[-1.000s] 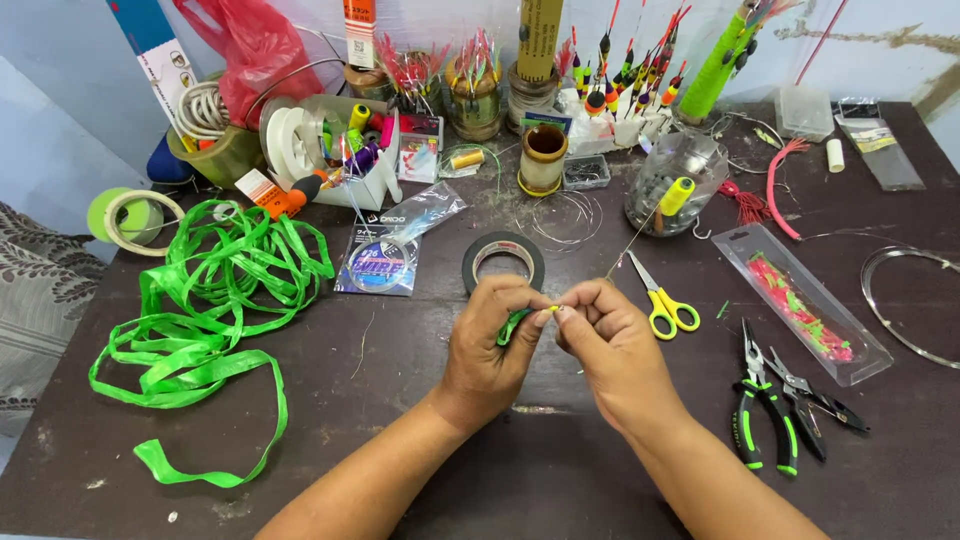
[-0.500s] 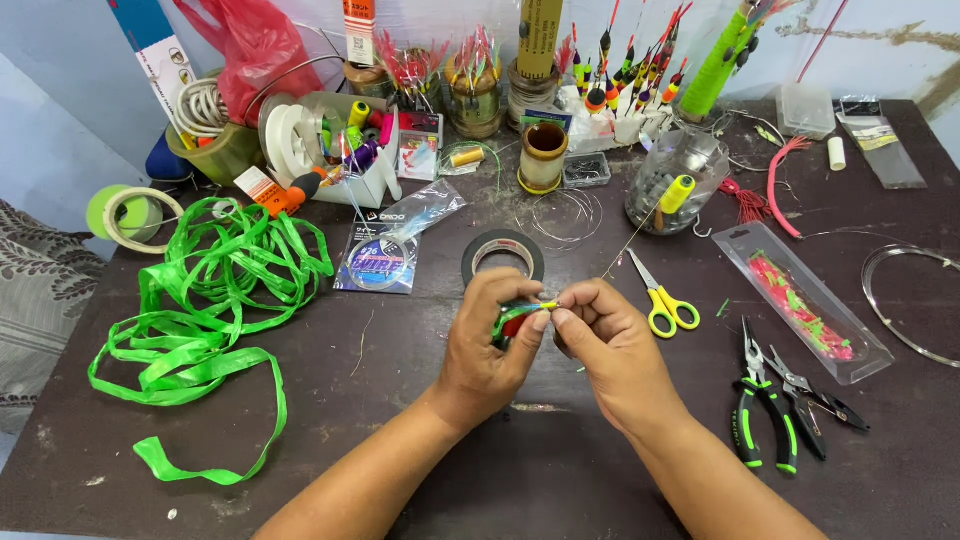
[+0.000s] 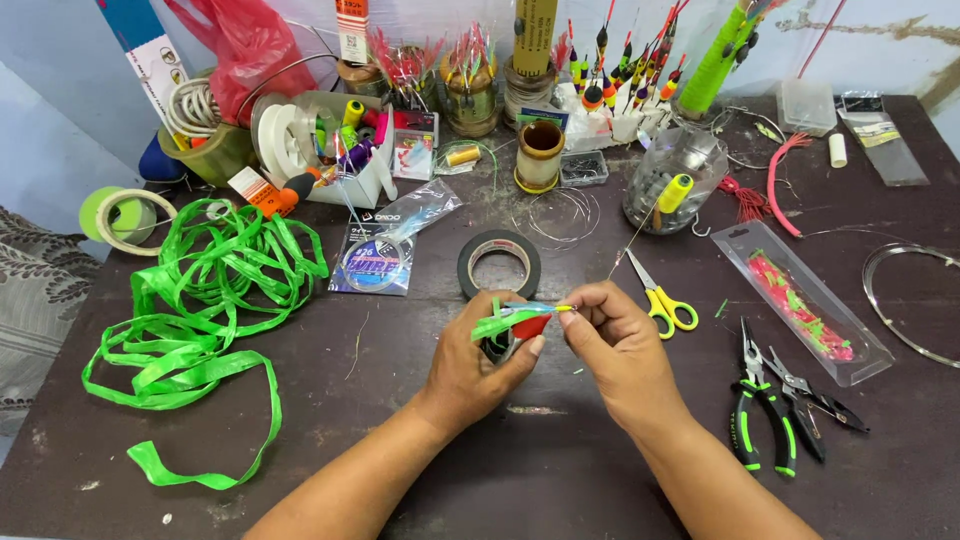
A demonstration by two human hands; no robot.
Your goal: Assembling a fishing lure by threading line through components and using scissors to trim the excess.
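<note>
Two hands pinched together mid-surface: left hand point(image 3: 478, 368) closed around a small green-and-red tufted lure with a thin yellow tip point(image 3: 520, 320), right hand point(image 3: 612, 345) with fingertips nipped shut on that tip end. Probably best done keeping the tuft strands bunched tight and the pinch close to the end, so nothing frays out. Just behind, black tape roll point(image 3: 499, 264); yellow-handled scissors point(image 3: 658, 297) to the right, green-handled pliers point(image 3: 760, 412) further out. Loose green plastic ribbon point(image 3: 195, 320) piled left. Dark scuffed surface point(image 3: 560, 470), cluttered with floats and spools along the pale wall.

Both hands point(image 3: 480, 365) point(image 3: 620, 350) pinched together, fingertip-to-fingertip.
</note>
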